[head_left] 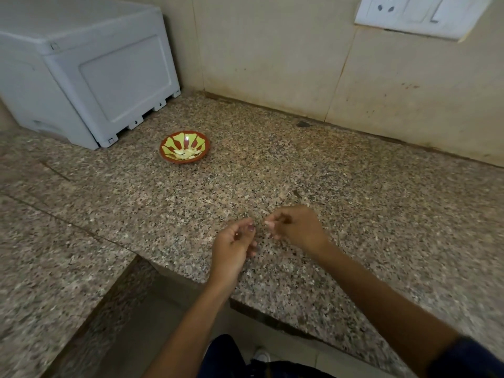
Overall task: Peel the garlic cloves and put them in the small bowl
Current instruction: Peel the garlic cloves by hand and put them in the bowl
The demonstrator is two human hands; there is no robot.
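Both hands hover low over the granite counter (354, 186), close together near its front edge. The right hand (296, 227) pinches a small pale clove (270, 224) between thumb and fingertips, though blur smears it and I cannot tell whether skin is on it. The left hand (233, 245) has its fingers curled inward with thumb and forefinger nearly meeting; something tiny may sit between them, but I cannot tell if it grips anything. The bowl (184, 149), red-brown with yellow-green petals, stands well apart, farther back and to the left, with a few pale peeled cloves (186, 154) in its bottom. Just beside it is a grey box (90, 69), cut off at the left edge. A white socket (425, 15) on the wall is clipped at the top.
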